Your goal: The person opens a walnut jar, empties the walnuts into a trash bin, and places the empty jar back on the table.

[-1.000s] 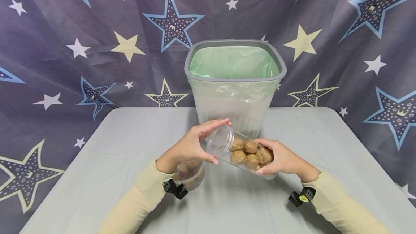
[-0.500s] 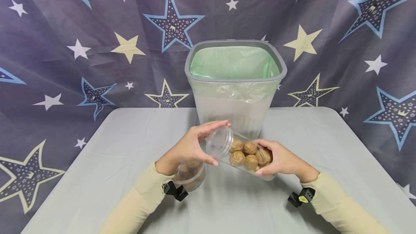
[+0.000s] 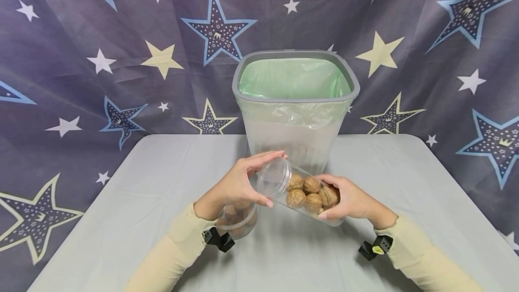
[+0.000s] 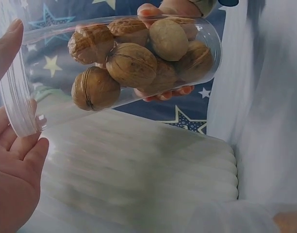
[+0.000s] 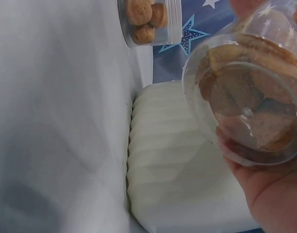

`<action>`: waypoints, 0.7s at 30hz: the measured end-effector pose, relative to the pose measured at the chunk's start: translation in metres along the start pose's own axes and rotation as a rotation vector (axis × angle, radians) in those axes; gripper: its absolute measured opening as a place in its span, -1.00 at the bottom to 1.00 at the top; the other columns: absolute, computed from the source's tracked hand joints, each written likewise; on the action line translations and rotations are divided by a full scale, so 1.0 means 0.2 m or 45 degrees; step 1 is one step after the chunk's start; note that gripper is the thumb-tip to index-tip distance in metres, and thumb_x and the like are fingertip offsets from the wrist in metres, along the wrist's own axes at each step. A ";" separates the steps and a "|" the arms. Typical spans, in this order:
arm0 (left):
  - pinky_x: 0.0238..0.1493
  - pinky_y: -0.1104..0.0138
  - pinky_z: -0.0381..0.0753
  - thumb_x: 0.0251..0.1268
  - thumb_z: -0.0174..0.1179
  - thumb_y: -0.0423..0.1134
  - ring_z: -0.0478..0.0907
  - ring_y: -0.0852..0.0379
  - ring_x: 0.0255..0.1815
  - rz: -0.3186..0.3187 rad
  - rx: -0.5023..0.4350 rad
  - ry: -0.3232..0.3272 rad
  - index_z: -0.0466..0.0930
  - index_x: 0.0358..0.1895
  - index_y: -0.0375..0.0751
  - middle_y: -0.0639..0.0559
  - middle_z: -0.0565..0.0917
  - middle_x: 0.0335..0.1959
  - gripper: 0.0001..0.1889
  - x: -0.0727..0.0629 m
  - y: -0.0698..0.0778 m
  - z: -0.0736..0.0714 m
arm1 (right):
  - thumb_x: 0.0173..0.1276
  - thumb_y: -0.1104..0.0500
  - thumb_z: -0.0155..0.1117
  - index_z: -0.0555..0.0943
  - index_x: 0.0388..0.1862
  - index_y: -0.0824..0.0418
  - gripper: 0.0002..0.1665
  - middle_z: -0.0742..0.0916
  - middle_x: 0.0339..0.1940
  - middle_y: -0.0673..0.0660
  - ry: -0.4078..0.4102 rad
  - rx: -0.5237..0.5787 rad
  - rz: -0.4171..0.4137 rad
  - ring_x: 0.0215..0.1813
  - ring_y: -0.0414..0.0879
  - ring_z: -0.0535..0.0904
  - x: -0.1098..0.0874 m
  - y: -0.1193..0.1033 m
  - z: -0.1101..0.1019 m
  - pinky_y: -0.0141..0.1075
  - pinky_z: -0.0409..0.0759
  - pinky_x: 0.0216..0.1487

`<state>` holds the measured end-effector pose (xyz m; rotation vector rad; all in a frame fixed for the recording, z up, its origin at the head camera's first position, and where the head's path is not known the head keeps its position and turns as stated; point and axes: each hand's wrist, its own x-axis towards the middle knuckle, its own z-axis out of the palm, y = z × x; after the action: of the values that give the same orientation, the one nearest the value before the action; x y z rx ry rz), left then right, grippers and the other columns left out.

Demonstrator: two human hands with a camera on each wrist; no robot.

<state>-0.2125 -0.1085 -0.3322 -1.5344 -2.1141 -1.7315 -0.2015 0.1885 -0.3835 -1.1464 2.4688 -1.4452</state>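
A clear plastic jar [image 3: 305, 210] with several walnuts [image 4: 131, 65] in it is held tilted above the table, its lid end up and to the left. My left hand [image 3: 237, 184] grips the clear lid [image 3: 274, 177] at that end, thumb on the near side and fingers over the far side. Around the jar's lower body, my right hand [image 3: 357, 198] holds it with thumb and fingers. The jar's base [image 5: 248, 111] faces the right wrist camera. Under my left wrist a second clear jar [image 3: 239, 228] with brown nuts stands on the table, partly hidden.
Right behind the hands, a pale bin [image 3: 289, 136] with a grey rim and green liner bag stands on the table. The grey-white table [image 3: 182, 161] meets a dark star-patterned cloth [image 3: 263, 8] at the back.
The view has shifted very slightly. Both hands keep their hold on the jar and its lid, with almost no visible movement.
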 end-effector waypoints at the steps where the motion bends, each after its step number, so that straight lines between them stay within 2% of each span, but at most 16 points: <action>1: 0.36 0.19 0.25 -0.52 0.56 -0.54 0.32 0.00 0.33 -0.004 0.003 0.002 0.26 0.32 -0.48 -0.31 0.43 0.25 0.05 0.00 0.00 0.00 | -0.22 0.17 0.58 0.51 0.09 0.30 -0.20 0.69 -0.11 0.04 0.001 0.000 0.005 -0.15 -0.25 0.57 0.00 0.00 0.00 -0.41 0.50 -0.07; 15: 0.36 0.22 0.24 -0.52 0.57 -0.50 0.32 0.00 0.33 -0.087 0.055 0.041 0.29 0.32 -0.42 -0.22 0.44 0.27 0.04 -0.01 0.00 0.01 | -0.20 0.17 0.57 0.51 0.10 0.30 -0.21 0.69 -0.11 0.04 -0.003 0.003 0.017 -0.16 -0.25 0.57 -0.01 0.00 0.01 -0.40 0.52 -0.10; 18: 0.34 0.26 0.28 -0.44 0.55 -0.50 0.35 0.02 0.32 -0.189 0.060 0.110 0.30 0.33 -0.36 -0.17 0.42 0.30 0.00 -0.01 0.00 0.02 | -0.18 0.15 0.57 0.51 0.09 0.28 -0.23 0.68 -0.12 0.04 0.035 -0.031 0.061 -0.17 -0.23 0.57 -0.01 -0.01 0.02 -0.39 0.53 -0.11; 21: 0.23 0.31 0.41 -0.29 0.51 -0.45 0.45 0.00 0.22 -0.324 0.042 0.216 0.31 0.34 -0.32 -0.17 0.44 0.28 -0.08 -0.01 -0.02 0.03 | -0.17 0.11 0.59 0.50 0.09 0.26 -0.22 0.68 -0.12 0.06 0.095 -0.097 0.127 -0.15 -0.20 0.57 0.01 -0.02 0.03 -0.36 0.53 -0.10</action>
<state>-0.2099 -0.1053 -0.3386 -1.1049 -2.3182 -1.8137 -0.1982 0.1828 -0.3827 -0.9829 2.6114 -1.4042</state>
